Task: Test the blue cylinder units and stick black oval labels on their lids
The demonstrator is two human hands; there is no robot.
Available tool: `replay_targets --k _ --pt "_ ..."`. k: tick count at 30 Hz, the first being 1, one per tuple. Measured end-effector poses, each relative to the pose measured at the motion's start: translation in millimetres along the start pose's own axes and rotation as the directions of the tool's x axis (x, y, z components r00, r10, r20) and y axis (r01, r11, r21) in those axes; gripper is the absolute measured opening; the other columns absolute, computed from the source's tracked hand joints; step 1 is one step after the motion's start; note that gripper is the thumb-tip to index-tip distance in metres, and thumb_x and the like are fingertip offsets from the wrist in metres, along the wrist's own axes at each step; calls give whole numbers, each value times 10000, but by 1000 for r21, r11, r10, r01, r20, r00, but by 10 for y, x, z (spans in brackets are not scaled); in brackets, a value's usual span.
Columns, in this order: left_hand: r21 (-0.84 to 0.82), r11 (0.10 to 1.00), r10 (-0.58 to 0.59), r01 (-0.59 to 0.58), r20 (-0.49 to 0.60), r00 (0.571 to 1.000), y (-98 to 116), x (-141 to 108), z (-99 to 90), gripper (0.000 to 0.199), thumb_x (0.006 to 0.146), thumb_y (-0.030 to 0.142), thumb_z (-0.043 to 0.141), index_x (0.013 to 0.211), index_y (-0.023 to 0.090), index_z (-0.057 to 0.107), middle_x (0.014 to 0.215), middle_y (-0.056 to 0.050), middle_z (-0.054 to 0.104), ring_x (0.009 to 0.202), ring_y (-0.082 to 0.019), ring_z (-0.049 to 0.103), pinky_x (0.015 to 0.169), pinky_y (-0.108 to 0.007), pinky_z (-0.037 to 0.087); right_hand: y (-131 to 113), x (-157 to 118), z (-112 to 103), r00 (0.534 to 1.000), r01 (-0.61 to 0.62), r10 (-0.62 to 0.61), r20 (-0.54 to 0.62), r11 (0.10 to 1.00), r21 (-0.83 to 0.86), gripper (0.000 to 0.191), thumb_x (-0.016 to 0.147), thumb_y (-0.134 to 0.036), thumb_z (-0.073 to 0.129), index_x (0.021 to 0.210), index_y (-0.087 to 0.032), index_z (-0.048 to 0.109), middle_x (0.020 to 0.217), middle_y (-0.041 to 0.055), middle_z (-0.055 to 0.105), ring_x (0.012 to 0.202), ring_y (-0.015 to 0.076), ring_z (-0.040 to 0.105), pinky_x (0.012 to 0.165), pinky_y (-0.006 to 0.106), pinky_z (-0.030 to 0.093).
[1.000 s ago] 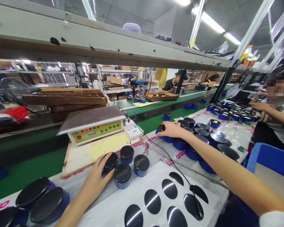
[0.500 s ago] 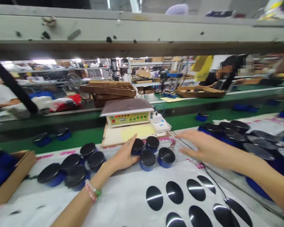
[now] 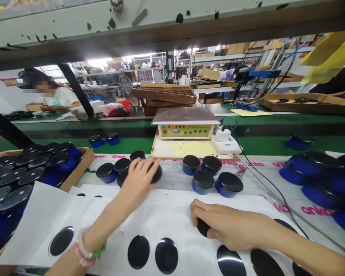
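Left hand (image 3: 138, 180): laid palm-down over a short round blue pot with glossy black lid (image 3: 156, 173), fingers draped on the lid, not visibly closed around it; pot at the right end of a cluster of like pots (image 3: 115, 168) on the clear plastic sheet (image 3: 175, 178)
Right hand (image 3: 222, 224): flat on the white backing sheet (image 3: 161, 214), fingertips pressed on a glossy black round sticker disc (image 3: 202, 227); pinch or mere press cannot be told
Handling note, as judgement: best lifted by the disc edge with a fingertip, slowly, to spare the gloss from prints and creases; pot steadied from above

Materials:
- further black discs (image 3: 166, 255), thin, mirror-smooth, set in rows on matt paper
- four blue pots with black lids (image 3: 212, 176), hard plastic, cylindrical, just beyond the sheet
- cardboard tray of stacked lids (image 3: 20, 172), far left
- cream tester box with coloured lamps (image 3: 185, 130) on a wooden board, behind
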State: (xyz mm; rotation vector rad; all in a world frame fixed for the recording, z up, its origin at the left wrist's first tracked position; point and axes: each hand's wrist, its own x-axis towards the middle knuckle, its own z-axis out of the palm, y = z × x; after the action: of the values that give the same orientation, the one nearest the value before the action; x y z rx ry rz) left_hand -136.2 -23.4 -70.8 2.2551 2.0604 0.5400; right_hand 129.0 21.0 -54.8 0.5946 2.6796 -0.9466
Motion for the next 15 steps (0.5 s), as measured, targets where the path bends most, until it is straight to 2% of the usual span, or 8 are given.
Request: replay_targets --k 1,2,3,5,8,11,13,15 --pt "-68 998 6 -6 -9 1000 148 -110 81 704 785 262 647 1404 266 311 1382 -90 419 1290 -295 386 1111 -464 257 5 30 1 1000 27 -26 6 999 -34 361 693 -38 484 987 -248 471 1029 8 536 827 182 581 635 271 433" --pt "-251 968 -19 15 -13 1000 290 -219 172 726 811 315 630 1427 282 247 1383 -84 397 1284 -268 400 1086 -416 324 7 50 1 998 58 -57 11 997 -60 376 677 -28 491 984 -244 471 1043 11 531 826 183 584 623 265 426" --pt "-407 912 -43 42 6 999 412 -322 265 726 827 359 612 1431 309 212 1377 -75 385 1274 -249 415 1066 -391 362 7 61 2 996 89 -89 11 993 -80 390 665 -21 500 985 -241 470 1062 15 527 837 185 586 619 261 421" --pt "-600 794 -96 100 39 995 567 -484 431 697 854 395 575 1429 326 186 1385 -70 354 1292 -231 394 1066 -372 370 11 58 13 990 141 -143 -9 983 -121 403 657 -10 511 987 -236 472 1075 19 525 842 181 584 614 257 410" --pt "-674 721 -138 162 89 986 595 -577 556 682 849 409 584 1417 336 213 1399 -58 333 1327 -231 341 1102 -383 324 42 3 66 976 186 -206 -75 958 -219 320 731 -23 496 975 -229 485 1043 26 541 854 176 566 629 264 406" --pt "-681 708 -143 185 119 983 546 -559 548 691 827 425 611 1409 342 248 1379 -49 349 1313 -238 353 1107 -388 315 109 -102 151 951 208 -278 -134 899 -386 223 809 -28 434 916 -211 504 1038 52 564 878 194 547 654 294 411" --pt "-688 697 -153 201 131 980 536 -546 523 709 820 455 609 1418 335 249 1359 -57 358 1298 -246 370 1099 -391 326 164 -210 201 937 194 -304 -172 863 -466 262 825 -6 378 922 -209 512 976 57 584 814 199 542 619 310 405" --pt "-693 689 -154 210 142 978 544 -554 510 732 819 491 595 1435 326 234 1338 -72 363 1286 -255 382 1086 -395 344 210 -349 235 925 159 -295 -240 873 -460 303 851 -10 320 940 -223 516 870 49 591 725 197 533 573 318 397"
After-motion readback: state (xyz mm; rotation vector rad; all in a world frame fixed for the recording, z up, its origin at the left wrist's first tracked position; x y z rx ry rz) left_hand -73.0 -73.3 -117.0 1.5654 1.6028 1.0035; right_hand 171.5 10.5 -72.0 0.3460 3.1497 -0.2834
